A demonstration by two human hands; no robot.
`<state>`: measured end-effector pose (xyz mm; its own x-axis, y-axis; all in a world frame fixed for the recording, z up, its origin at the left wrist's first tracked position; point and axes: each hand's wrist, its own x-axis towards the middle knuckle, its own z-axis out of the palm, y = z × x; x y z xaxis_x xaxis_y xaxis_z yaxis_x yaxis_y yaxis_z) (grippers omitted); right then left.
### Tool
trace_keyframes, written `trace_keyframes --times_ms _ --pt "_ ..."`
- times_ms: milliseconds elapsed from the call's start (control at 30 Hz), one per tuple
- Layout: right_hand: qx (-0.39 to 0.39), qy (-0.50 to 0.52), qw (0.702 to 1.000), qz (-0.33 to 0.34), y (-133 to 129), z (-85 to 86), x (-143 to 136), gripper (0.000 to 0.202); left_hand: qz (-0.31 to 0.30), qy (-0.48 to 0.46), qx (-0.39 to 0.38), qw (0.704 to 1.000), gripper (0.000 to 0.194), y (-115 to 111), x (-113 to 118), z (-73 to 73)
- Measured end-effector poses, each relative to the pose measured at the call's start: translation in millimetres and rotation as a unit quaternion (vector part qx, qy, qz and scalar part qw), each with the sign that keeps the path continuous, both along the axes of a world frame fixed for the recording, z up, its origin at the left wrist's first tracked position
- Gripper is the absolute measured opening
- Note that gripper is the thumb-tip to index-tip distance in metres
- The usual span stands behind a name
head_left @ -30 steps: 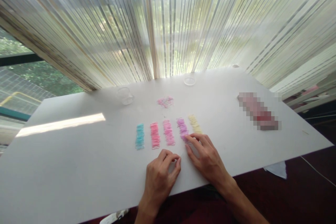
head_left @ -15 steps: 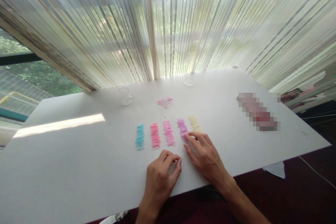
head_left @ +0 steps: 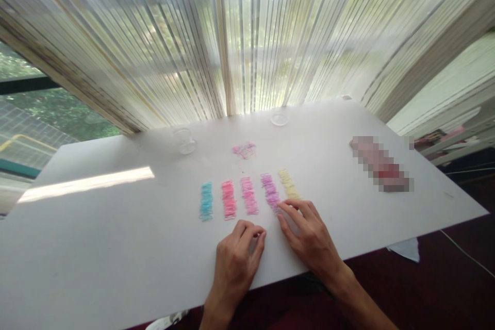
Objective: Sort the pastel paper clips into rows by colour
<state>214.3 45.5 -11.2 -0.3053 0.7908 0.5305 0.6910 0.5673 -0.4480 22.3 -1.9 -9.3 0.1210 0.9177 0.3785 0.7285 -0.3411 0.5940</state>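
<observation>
Since half a second ago, the right hand (head_left: 311, 232) has slid slightly toward the desk's near edge, uncovering more of the lilac row (head_left: 269, 190). Its thumb and forefinger stand a little apart, the forefinger at that row's near end; whether it touches, I cannot tell. The left hand (head_left: 235, 255) rests by the near edge, thumb and forefinger tips together.

Near the far edge of the white desk (head_left: 116, 252), a clear tub (head_left: 187, 148) stands left of a mixed, mostly pink pile (head_left: 244, 150), and a clear shallow round dish (head_left: 279, 120) sits to its right; white desktop shows through both.

Five rows of thin, clip-like pieces lie mid-desk, running between far and near edges: turquoise row (head_left: 206, 201), coral row (head_left: 228, 199), pink row (head_left: 249, 196), lilac, then pale yellow row (head_left: 288, 184), its near end beside the right hand. Pieces lie crosswise, closely stacked, slightly uneven at the sides. Toward the right edge lies a pixelated pinkish-red object (head_left: 381, 165)
</observation>
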Motion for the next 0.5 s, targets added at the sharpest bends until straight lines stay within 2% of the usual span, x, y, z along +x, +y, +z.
trace_keyframes --times_ms 200,367,500 --pt "-0.017 0.027 0.999 0.008 -6 1.9 3 0.017 0.011 0.0 -0.016 1.0 0.019 0 -1 0.8" --pt "-0.043 0.063 0.995 0.07 -11 5.3 2 0.017 0.007 -0.007 -0.021 1.0 0.018 -1 -3 1.1" --pt "-0.054 0.049 0.992 0.105 -11 3.4 0 0.019 0.001 -0.005 -0.022 1.0 0.017 -1 -4 1.7"
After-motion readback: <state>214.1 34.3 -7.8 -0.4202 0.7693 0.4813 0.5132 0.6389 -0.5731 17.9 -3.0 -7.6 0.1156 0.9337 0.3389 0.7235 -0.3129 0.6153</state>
